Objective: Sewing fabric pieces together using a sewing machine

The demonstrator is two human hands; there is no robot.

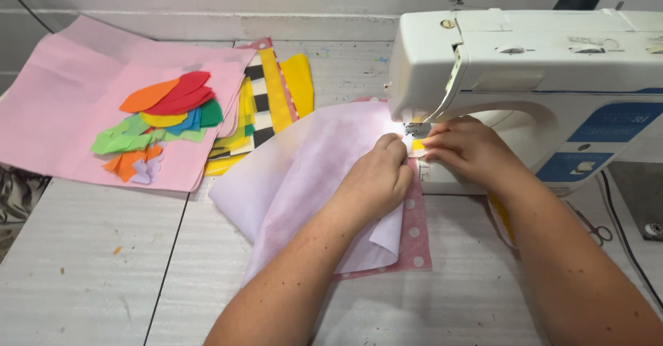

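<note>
While coloured felt cutouts (160, 121) lie on pink fabric (69, 104) at the tabletop's (83, 263) far left corner | left hand (376, 177) fingers curled, pressing pale pink cloth (311, 173) mid-table | right hand (469, 149) pinches its edge under white sewing machine (525, 70), far right edge.

Sewing workspace: white sewing machine (525, 90) at right, cut fabric pieces (162, 121) at upper left, worn grey table (90, 270).

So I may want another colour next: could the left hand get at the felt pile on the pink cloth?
Probably yes. The left hand rests on the white fabric, and the felt pile lies open to its left on the pink cloth, with nothing between.
</note>
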